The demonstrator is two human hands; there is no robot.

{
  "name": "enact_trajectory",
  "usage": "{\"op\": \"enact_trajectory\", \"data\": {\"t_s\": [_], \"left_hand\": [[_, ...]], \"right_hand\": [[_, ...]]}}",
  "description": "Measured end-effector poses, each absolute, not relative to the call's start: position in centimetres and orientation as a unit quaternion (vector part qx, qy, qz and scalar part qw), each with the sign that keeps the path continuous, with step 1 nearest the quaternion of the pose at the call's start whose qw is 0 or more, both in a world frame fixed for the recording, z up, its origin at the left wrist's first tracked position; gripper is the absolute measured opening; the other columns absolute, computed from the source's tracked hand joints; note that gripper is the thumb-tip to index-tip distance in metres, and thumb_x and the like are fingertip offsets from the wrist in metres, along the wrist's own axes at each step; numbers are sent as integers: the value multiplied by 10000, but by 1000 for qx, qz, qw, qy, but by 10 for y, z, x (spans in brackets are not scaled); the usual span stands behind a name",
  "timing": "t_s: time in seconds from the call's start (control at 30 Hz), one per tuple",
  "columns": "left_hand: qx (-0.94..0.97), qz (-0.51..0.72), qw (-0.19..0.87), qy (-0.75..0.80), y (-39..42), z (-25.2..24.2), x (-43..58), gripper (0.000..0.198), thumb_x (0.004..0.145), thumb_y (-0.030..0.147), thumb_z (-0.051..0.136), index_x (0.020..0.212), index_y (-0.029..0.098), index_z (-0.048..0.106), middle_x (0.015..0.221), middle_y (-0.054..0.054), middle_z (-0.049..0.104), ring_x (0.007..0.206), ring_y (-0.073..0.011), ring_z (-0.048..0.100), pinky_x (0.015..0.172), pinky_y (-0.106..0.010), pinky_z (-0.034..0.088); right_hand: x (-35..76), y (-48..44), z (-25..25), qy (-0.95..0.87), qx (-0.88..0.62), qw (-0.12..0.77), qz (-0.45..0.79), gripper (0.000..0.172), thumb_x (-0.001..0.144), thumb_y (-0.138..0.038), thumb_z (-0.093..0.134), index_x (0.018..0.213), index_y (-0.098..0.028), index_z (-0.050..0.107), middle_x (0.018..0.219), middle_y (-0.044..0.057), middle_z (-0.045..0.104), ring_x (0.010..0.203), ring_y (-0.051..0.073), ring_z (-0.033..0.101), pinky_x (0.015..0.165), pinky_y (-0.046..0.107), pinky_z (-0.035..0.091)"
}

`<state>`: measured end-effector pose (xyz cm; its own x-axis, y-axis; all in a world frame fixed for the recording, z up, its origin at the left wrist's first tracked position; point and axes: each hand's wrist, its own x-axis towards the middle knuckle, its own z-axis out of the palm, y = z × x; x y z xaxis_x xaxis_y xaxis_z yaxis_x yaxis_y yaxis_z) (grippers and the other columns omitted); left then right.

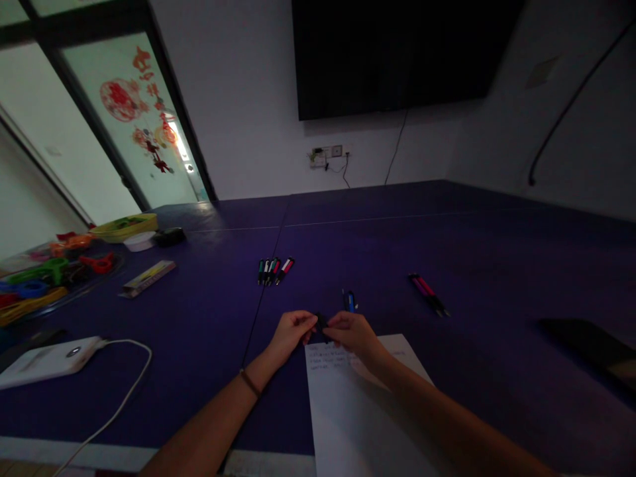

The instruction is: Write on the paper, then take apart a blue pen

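My left hand (292, 331) and my right hand (350, 331) meet above the top edge of a sheet of paper (365, 417). Both pinch a small dark piece (322, 323) that looks like part of a pen; the fingers cover some of it. Handwritten lines run across the top of the sheet, partly under my right hand and forearm. Just beyond my right hand lies a blue pen part (351, 302) with a thin dark piece beside it, its lower end near my fingers.
Several pens (275, 270) lie in a group ahead. Two pink and purple pens (428, 293) rest to the right, near a dark flat object (591, 348). A white power bank (50, 361) with a cable, a small box (148, 278) and a tray of colourful scissors (42, 278) are left.
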<state>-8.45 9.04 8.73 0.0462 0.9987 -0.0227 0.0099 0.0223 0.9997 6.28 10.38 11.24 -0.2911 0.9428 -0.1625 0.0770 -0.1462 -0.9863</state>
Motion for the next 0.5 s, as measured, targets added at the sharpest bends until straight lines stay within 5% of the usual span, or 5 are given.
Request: {"op": "enact_trajectory", "data": {"t_s": [0.3,0.5], "left_hand": [[525,465,515,492,92,86,-84,277,630,397,597,590,123,589,441,26,473,402,-70,381,416,-208,268],[484,512,528,475,92,86,-83,339,617,374,621,837,117,620,672,-27,588,474,-71,430,443,-209,320]], "right_hand": [[59,104,104,-531,-474,347,611,202,456,-201,656,554,-167,482,312,-83,445,272,48,339,309,172,175],[87,136,110,-497,-550,409,532,140,520,-188,639,589,-147,525,361,-68,472,334,58,414,348,173,290]]}}
